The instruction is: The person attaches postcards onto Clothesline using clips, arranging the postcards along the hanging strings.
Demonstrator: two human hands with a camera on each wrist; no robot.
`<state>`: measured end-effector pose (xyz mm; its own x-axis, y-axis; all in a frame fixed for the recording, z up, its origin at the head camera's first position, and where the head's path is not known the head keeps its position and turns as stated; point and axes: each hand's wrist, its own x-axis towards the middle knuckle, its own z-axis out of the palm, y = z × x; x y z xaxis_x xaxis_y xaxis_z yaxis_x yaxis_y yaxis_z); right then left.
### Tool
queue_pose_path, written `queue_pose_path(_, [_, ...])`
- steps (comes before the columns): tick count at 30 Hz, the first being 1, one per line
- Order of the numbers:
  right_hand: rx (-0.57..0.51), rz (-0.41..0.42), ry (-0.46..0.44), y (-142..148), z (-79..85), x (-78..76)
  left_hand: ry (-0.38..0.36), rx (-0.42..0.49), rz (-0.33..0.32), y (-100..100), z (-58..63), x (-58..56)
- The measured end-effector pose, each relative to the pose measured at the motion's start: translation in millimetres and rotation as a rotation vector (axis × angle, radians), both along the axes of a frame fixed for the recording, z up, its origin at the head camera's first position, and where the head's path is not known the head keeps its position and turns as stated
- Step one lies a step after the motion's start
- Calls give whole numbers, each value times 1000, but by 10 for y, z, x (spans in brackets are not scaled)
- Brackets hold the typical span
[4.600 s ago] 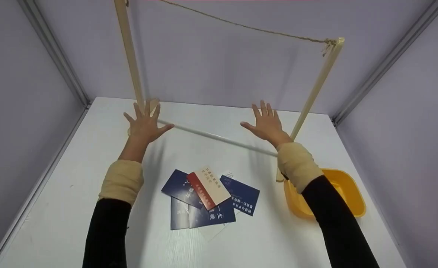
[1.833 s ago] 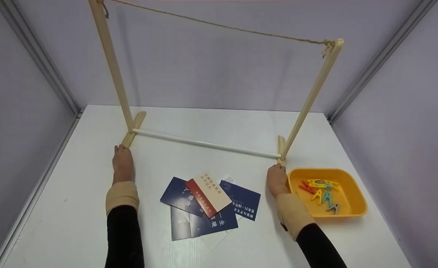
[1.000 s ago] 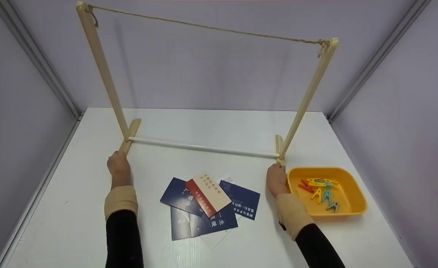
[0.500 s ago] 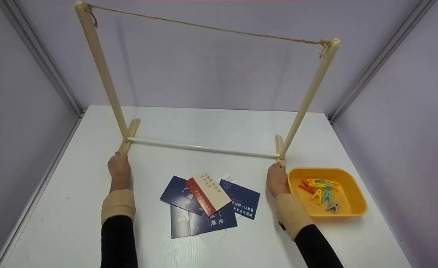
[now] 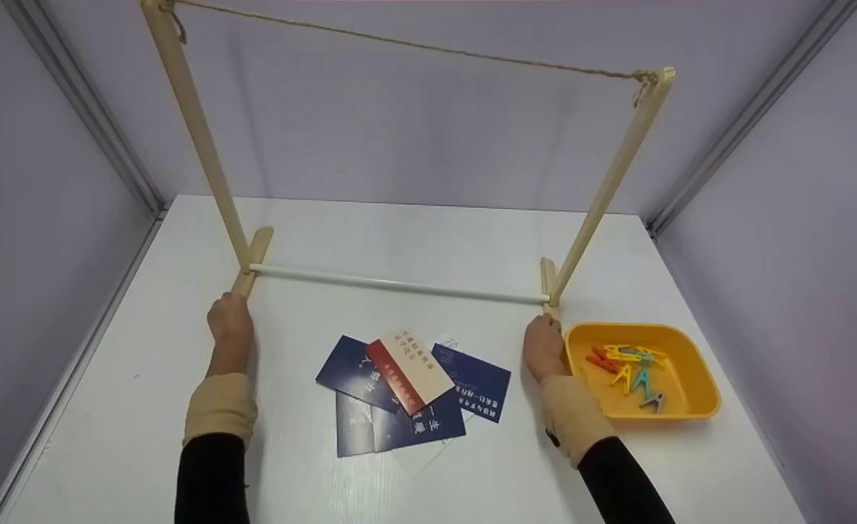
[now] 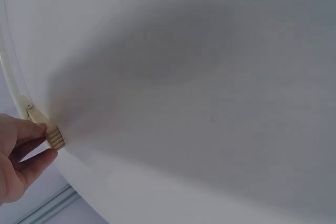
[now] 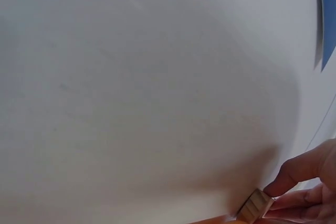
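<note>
the wooden frame [image 5: 189, 109] stands on the worktop [image 5: 108, 407], toward its far side, and both hands are grasping it low down. the left hand [image 5: 230, 318] pinches the near end of the left foot [image 5: 262, 241] between thumb and fingers; the right hand [image 5: 544, 346] has the near end of the right foot [image 5: 547, 272] in the same sort of pinch. a white rod [image 5: 399, 287] joins the two feet, and a thin cord [image 5: 413, 45] sags slightly between the tops of the posts. just beside the right hand sits a yellow tray [image 5: 603, 400] with coloured clothes pegs [image 5: 622, 377] in it. between the forearms, dark blue cards [image 5: 352, 367] lie in an overlapping heap, a cream and red card [image 5: 417, 367] on top.
</note>
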<state>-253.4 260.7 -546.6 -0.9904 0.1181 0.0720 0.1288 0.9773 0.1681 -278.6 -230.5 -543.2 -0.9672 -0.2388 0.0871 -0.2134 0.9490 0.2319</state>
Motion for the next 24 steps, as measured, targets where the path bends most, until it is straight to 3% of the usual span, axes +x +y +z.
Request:
queue_pose_path(8, [-25, -23, -46, 10, -8, 14, -15, 42, 23, 9, -42, 16])
queue_pose_path(16, [51, 29, 71, -25, -25, 40, 26, 57, 14, -31, -75, 103])
queue_pose_path(19, [36, 11, 97, -28, -28, 20, -12, 67, 18, -51, -94, 84])
queue_pose_path(21, [21, -2, 102, -30, -34, 5, -65, 56, 10, -62, -79, 86])
queue_pose_path(24, [8, -6, 94, -41, -50, -11, -106, 10, -11, 14, 122, 239])
